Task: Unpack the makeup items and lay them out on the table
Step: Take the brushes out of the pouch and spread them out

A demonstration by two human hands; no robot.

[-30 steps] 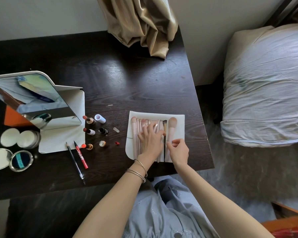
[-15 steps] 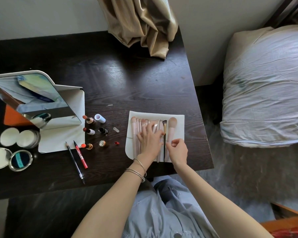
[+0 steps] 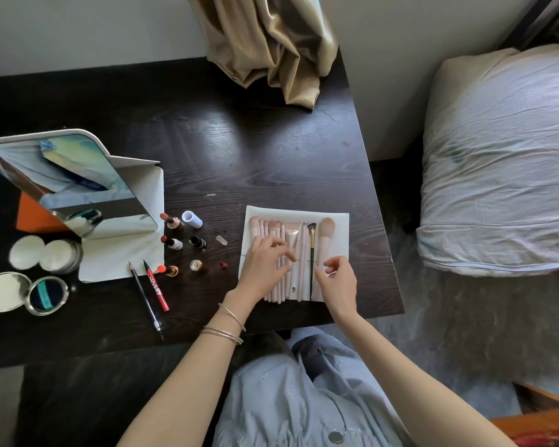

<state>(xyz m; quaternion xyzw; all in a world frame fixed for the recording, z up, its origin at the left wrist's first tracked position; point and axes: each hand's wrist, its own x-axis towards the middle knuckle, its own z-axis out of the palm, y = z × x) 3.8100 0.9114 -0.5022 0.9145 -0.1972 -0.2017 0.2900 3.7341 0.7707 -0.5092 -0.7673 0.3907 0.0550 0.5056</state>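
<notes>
The dark wooden table (image 3: 239,150) carried everything, with a beige curtain (image 3: 271,50) draped onto its far edge. Toward the left edge stood a tilted white-framed mirror (image 3: 78,188). Near the front right corner lay the white unrolled brush pouch (image 3: 338,227), holding a row of pale pink makeup brushes (image 3: 326,233) side by side, handles pointing toward the front edge.

The left hand (image 3: 265,269) rested flat on the handles in the pouch's left half, fingers loosely spread and gripping nothing. The right hand (image 3: 338,282) hovered just over the pouch's right half, thumb and forefinger curled close together; I could not tell whether they pinched anything. Between the two hands, untouched, lay a thin dark-handled fan brush (image 3: 311,253).

Left of the pouch stood open lipsticks (image 3: 171,243) and small caps. A black pencil (image 3: 146,300) and a red liner pen (image 3: 157,290) lay slanted toward the front edge. By the left edge sat an open round compact (image 3: 47,295).
</notes>
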